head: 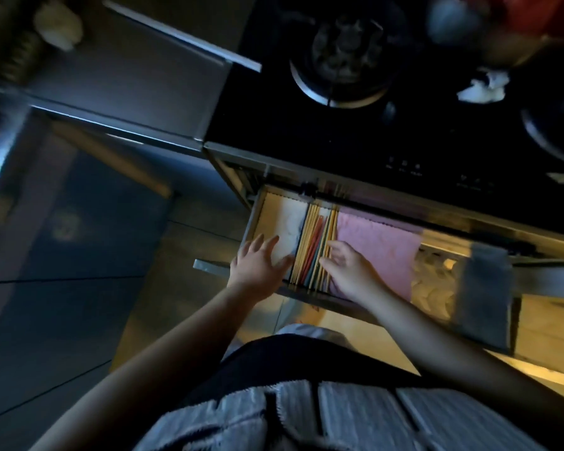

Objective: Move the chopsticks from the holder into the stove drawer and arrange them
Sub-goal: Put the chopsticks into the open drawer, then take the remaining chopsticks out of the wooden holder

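Observation:
The stove drawer (319, 296) is pulled out below the black cooktop. A narrow middle compartment holds several chopsticks (313, 245), yellow, red and blue-green, lying lengthwise side by side. My left hand (258, 265) rests with spread fingers on the drawer's left compartment, its fingertips at the divider beside the chopsticks. My right hand (349, 268) lies on the right side of the chopsticks, fingers spread and touching the yellow ones. Neither hand visibly grips anything. No chopstick holder is in view.
A pink cloth (378, 245) lines the drawer right of the chopsticks, and a white liner (287, 222) covers the left compartment. A grey towel (484, 288) hangs over the drawer front. Above are a gas burner (342, 60) and crumpled white paper (482, 87). Tiled floor lies to the left.

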`<action>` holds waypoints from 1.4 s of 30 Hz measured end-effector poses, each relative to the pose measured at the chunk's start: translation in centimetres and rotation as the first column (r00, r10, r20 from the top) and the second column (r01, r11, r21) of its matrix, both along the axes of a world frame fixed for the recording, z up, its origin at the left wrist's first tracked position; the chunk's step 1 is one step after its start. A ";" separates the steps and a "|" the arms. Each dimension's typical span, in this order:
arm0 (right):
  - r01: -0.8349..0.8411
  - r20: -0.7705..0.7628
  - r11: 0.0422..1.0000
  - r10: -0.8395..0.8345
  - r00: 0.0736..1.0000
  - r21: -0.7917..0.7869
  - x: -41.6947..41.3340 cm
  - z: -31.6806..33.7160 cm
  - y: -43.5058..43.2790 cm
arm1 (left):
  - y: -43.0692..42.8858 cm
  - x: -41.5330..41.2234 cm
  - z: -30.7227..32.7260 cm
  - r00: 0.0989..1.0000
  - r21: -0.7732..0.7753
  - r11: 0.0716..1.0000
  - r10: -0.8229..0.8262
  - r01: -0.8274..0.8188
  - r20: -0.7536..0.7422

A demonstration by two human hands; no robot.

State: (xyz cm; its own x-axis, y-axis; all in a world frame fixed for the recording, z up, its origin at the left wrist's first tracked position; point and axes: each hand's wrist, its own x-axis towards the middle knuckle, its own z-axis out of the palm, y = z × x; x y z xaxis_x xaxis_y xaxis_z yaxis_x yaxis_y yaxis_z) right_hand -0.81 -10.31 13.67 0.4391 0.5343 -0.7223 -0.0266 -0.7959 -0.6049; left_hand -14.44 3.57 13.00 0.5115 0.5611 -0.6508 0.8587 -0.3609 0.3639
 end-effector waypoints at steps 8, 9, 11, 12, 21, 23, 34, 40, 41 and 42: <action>-0.495 0.483 0.865 0.398 0.780 0.086 -4.9 8.9 2.9 | 1.5 -9.0 6.0 0.993 0.251 0.968 -0.025 -0.003 0.111; -0.552 0.546 0.832 0.436 0.715 0.059 -5.9 9.7 3.5 | 1.6 -10.4 6.5 0.992 0.285 0.958 -0.021 -0.015 0.121; -0.643 0.641 0.766 0.492 0.589 0.003 -8.5 11.2 4.7 | 2.0 -13.6 7.3 0.990 0.351 0.935 0.006 -0.056 0.140; -0.674 0.668 0.738 0.515 0.537 -0.027 -10.0 11.8 5.4 | 2.2 -15.2 7.6 0.989 0.379 0.922 0.023 -0.078 0.147; -0.833 0.789 0.527 0.579 0.203 -0.172 -28.5 14.2 10.9 | 2.9 -34.7 9.9 0.965 0.528 0.808 0.215 -0.261 0.149; -0.862 0.794 0.476 0.586 0.162 -0.175 -33.2 14.4 12.1 | 2.7 -39.7 10.2 0.949 0.545 0.778 0.279 -0.313 0.147; -0.972 0.795 0.037 0.583 -0.167 -0.231 -56.9 15.5 17.0 | -2.2 -63.5 12.4 0.706 0.572 0.514 0.687 -0.639 0.171; -0.930 0.788 -0.260 0.499 -0.360 -0.260 -67.0 16.0 18.8 | -5.7 -71.7 12.3 0.448 0.543 0.263 0.861 -0.797 0.241; -0.920 0.793 -0.302 0.482 -0.372 -0.248 -68.7 15.9 19.2 | -6.2 -72.9 12.3 0.402 0.539 0.217 0.880 -0.814 0.252; -0.910 0.797 -0.340 0.469 -0.381 -0.236 -70.3 15.9 19.7 | -6.6 -74.1 12.3 0.355 0.536 0.170 0.897 -0.827 0.263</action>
State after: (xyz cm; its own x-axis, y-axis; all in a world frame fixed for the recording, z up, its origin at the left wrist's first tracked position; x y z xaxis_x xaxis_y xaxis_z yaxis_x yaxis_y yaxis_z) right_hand -71.15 9.39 29.55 -0.7696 0.6131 -0.1781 0.6378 0.7512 -0.1702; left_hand -88.55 -3.03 25.25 -0.5660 0.8198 -0.0872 0.7619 0.5606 0.3244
